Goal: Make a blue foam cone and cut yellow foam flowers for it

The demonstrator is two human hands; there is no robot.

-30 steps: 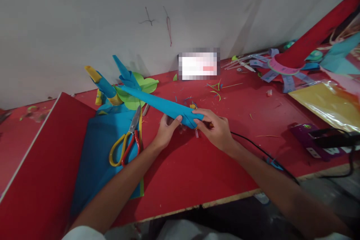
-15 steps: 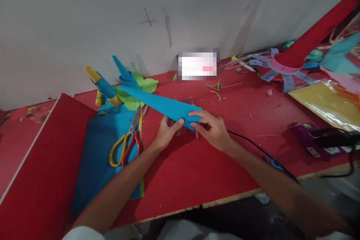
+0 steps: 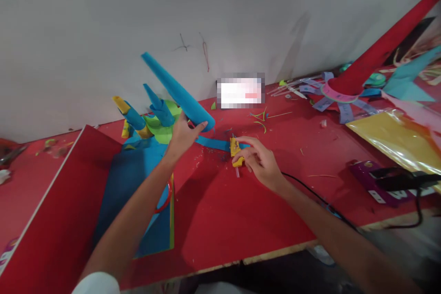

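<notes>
The left hand (image 3: 181,140) grips one blue paper cone (image 3: 178,91) above the red tabletop (image 3: 206,211). The right hand (image 3: 264,164) bends over one yellow glue gun (image 3: 234,147); I can't tell if it grips. White letters (image 3: 396,196) on one purple box (image 3: 365,174) are partly hidden.

A pink collar (image 3: 339,95) rings a red tube (image 3: 386,53), near 1 yellow packet (image 3: 392,140) and 1 purple box (image 3: 367,176).

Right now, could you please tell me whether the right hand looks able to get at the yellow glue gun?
Probably yes: the right hand is at the yellow glue gun, and the left hand holds the blue cone clear.
</notes>
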